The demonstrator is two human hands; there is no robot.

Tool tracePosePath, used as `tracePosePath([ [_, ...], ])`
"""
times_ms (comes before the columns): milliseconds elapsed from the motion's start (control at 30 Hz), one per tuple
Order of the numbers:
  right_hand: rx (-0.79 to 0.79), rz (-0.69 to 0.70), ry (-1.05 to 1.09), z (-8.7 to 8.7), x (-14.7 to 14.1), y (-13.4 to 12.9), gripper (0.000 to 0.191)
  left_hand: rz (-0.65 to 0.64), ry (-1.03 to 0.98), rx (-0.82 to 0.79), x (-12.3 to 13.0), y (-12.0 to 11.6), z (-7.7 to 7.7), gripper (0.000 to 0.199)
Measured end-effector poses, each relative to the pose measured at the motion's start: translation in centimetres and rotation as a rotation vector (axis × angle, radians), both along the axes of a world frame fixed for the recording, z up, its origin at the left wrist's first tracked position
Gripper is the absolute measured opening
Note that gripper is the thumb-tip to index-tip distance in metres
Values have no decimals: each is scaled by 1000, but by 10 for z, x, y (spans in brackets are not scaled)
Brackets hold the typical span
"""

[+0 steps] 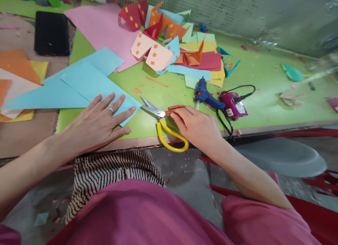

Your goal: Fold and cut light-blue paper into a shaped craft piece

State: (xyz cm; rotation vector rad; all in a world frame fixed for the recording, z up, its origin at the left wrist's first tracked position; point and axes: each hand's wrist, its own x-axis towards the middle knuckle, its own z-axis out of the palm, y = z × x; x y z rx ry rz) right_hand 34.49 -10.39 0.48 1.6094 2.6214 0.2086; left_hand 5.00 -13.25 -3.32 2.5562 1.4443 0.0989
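My left hand (101,120), a ring on one finger, lies with spread fingers over a light-blue sheet of paper (87,81). The sheet's pointed right end shows beyond the fingertips. My right hand (196,123) grips a pair of scissors (157,113) by the red handle. Their yellow handle (173,141) hangs free over the table's front edge. The slightly parted blades point left, with the lower tip close to the paper's corner; whether it touches I cannot tell.
A blue glue gun (204,93) lies right of the scissors beside a purple power socket (233,105) with black cables. Cut and folded coloured papers (160,56) and a pink sheet (105,30) lie behind. A black tablet-like slab (52,33) is left; a grey stool (282,156) stands right.
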Motion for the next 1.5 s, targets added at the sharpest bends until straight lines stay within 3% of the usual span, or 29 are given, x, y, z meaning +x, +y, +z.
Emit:
tracePosePath([
  [233, 65, 94, 77, -8, 0, 4, 46, 40, -48, -22, 1, -1, 2, 58],
  [500, 146, 134, 24, -10, 0, 6, 50, 38, -23, 1, 2, -4, 4, 56],
  [933, 132, 114, 67, -10, 3, 8, 48, -32, 63, 61, -4, -7, 5, 61],
  [1033, 95, 165, 105, -10, 3, 2, 42, -7, -66, 81, -10, -10, 12, 65],
  [1100, 98, 198, 109, -9, 2, -4, 39, 140, -132, 101, -11, -9, 17, 67],
  [1200, 102, 220, 140, -6, 0, -16, 34, 336, -47, 78, -10, -6, 17, 78],
  [1367, -97, 189, 167, 1, 2, -41, 26, 258, 48, 13, -10, -11, 1, 82],
  [1500, -59, 152, 117, 4, 6, -65, 23, 182, 25, 0, -8, -24, -3, 81],
])
